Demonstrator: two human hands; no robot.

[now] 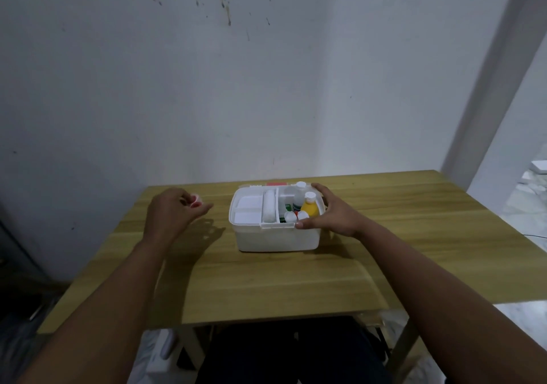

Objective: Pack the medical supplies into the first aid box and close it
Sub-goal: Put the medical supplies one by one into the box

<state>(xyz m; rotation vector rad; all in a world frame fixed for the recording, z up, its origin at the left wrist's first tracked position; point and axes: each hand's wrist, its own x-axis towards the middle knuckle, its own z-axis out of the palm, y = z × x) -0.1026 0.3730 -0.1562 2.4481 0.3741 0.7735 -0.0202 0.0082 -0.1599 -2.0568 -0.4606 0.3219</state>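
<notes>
Right grip is spread wide across the right end of the first aid box, thumb on the near rim and fingers on the far one, apparently to steady it. Left grip, hovering off to the box's left, pinches a small red-and-white item, likely the next thing to go in. Inside stand a yellow bottle, a white bottle and a gauze roll. Box sits mid-desk, lid not yet on
</notes>
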